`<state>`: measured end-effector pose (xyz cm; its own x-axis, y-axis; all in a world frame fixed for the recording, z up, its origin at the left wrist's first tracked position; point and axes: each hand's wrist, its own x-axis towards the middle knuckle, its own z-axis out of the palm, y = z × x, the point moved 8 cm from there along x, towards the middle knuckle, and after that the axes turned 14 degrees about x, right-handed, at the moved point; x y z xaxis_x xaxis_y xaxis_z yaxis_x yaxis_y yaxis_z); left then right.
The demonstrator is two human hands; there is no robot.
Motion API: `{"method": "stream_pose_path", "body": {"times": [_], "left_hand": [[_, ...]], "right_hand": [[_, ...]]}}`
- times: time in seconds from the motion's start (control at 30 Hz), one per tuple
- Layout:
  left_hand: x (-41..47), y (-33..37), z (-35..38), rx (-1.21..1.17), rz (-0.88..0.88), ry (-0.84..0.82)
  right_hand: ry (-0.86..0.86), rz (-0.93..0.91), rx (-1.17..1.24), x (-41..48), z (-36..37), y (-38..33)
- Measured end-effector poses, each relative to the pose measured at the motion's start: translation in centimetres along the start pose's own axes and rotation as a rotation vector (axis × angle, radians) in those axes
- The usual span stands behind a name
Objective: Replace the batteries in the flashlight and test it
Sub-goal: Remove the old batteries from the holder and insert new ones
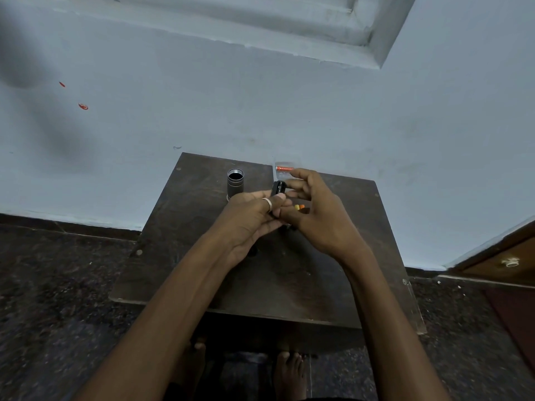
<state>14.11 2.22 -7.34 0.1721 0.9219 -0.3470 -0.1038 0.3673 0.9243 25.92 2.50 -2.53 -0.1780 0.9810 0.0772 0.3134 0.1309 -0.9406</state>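
The open flashlight body (235, 184), a dark metal tube with its threaded mouth facing up, stands upright on the small dark table (185, 235) near the far edge. My left hand (249, 221), with a ring on one finger, grips a black battery holder (278, 189) above the table's middle. My right hand (315, 215) touches the holder's top with thumb and fingers. Orange and yellow battery ends (300, 207) show between my two hands. Behind my right fingers an orange battery (284, 169) lies in a clear packet.
The table stands against a pale blue wall (260, 111). Dark speckled floor (58, 285) surrounds it. A wooden door with a metal knob (511, 262) is at the right. My bare feet (289, 371) show under the table's near edge.
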Motion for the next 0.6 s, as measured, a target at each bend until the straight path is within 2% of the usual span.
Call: {"method": "stream_pose_path", "body": {"times": [0.23,0.6], "left_hand": [[-0.3,0.3,1.1,-0.059,-0.003,-0.068],[0.0,0.0,0.6,-0.056,-0.025,-0.007]], "right_hand": [[0.036,-0.024,0.016,-0.1,-0.3,-0.2],[0.051,-0.033,0.008,-0.1,-0.7,-0.4]]}}
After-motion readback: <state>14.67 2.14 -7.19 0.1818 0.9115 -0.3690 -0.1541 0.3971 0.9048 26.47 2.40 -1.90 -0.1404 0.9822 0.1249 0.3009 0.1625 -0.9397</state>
